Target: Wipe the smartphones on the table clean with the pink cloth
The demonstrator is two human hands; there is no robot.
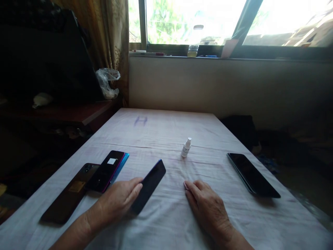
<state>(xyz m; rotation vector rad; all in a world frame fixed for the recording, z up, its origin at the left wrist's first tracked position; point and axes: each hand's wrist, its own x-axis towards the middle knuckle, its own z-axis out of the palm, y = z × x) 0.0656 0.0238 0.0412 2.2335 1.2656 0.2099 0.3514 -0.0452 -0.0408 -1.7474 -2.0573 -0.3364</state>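
Note:
My left hand [117, 199] grips a dark smartphone [149, 187] by its left edge, tilted above the cloth. My right hand [208, 210] rests on the cloth with its fingers curled in; whatever may be inside them is hidden. Beyond the right hand stands a small white spray bottle [186, 148]. Left of my left hand, a black phone with a white sticker [106, 172] lies on top of a blue one [121, 167]. A dark phone with a brownish label [69, 196] lies partly under them. Farther right is a black phone stack [253, 175].
A white cloth [166, 128] with a purple mark covers the table. At the left, a dark screen [47, 59] and a plastic bag [107, 83] stand on a brown desk [85, 113]. A jar [193, 50] sits on the windowsill behind.

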